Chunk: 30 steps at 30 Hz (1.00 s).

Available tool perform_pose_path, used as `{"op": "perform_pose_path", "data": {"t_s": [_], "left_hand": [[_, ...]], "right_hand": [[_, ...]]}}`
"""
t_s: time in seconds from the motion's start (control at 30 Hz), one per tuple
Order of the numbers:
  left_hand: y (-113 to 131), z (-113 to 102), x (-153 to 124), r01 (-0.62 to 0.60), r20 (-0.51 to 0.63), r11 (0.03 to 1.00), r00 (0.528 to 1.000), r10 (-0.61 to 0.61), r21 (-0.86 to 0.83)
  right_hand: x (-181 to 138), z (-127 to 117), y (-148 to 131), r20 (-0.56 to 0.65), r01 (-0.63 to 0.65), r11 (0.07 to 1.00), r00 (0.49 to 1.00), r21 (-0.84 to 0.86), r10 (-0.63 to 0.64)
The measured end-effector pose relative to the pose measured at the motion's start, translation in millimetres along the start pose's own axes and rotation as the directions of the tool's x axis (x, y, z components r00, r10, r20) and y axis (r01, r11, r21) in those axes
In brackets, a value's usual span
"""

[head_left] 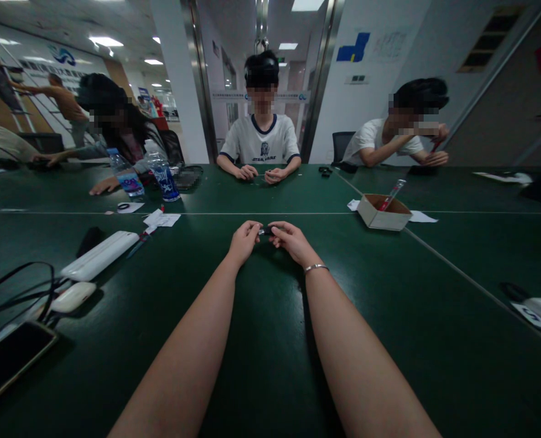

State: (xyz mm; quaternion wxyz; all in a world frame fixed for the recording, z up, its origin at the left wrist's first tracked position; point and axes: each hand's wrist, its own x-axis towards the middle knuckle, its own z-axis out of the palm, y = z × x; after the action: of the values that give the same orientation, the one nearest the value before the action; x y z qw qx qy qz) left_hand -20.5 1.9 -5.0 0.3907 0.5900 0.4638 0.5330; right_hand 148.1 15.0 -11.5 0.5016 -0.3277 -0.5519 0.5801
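Note:
Both arms reach forward over the dark green table (261, 340). Between the fingertips is a small black piece with a shiny metal end (265, 231), too small to name for certain. My left hand (244, 243) pinches it at the metal end. The black end sits in the closed thumb and fingers of my right hand (292, 242), which has a silver bangle (316, 267) on the wrist. Fingers cover part of the piece, and both hands are just above or on the tabletop.
On the left lie a white power strip (101, 255), cables, a white case (74, 297) and a phone (15, 359). Two bottles (161, 173) stand beyond. A cardboard box (384, 213) holding a red-and-clear tube sits right. Several people sit around the table, one directly opposite (261, 134).

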Motion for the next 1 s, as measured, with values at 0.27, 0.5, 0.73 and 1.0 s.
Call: {"op": "perform_pose_path", "data": {"t_s": [0.27, 0.5, 0.73, 1.0], "left_hand": [[1.6, 0.3, -0.4, 0.007, 0.034, 1.0, 0.999, -0.007, -0.006], [0.6, 0.7, -1.1, -0.015, 0.067, 1.0, 0.998, 0.016, -0.017], [0.0, 1.0, -0.8, -0.028, 0.035, 0.999, 0.999, 0.028, -0.021], [0.6, 0.7, -0.1, -0.019, 0.049, 0.999, 0.999, 0.021, -0.036]], "right_hand": [[1.2, -0.7, 1.6, -0.004, -0.003, 1.0, 1.0, 0.008, 0.003], [1.0, -0.4, 0.8, -0.002, -0.009, 1.0, 1.0, 0.007, 0.009], [-0.3, 0.3, -1.0, -0.005, -0.011, 1.0, 1.0, 0.015, 0.011], [-1.0, 1.1, -2.1, -0.008, -0.007, 1.0, 1.0, 0.025, 0.008]]}}
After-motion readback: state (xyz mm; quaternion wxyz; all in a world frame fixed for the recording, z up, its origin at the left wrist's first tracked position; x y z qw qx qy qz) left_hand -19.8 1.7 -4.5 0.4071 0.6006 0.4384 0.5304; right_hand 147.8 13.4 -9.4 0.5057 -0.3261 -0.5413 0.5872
